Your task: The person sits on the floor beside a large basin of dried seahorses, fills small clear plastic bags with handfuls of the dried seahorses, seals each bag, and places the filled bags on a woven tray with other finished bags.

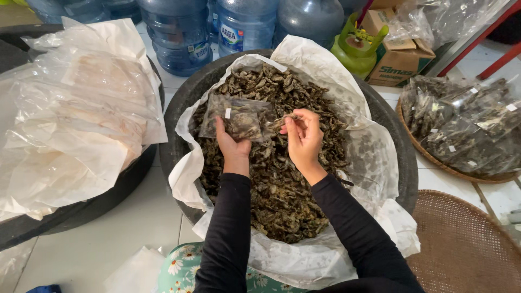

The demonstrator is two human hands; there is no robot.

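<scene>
Clear packet (239, 116) in left hand (233, 145), right hand (304, 138) seemingly at its mouth

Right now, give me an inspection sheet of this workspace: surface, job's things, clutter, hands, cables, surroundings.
Surface: white tiled floor, bare between the tubs.
Job's things: small clear plastic bag partly filled with dark dried chips; large black round tub lined with white paper, heaped with the same chips.
Clutter: second black tub at left, piled with white paper and clear plastic sheets.
Hands: left hand holds the bag; right hand pinches chips at its mouth.
Cables: nothing seen.
Surroundings: blue water jugs, green gas cylinder, cardboard box, woven tray of filled bags, empty brown woven tray.
</scene>
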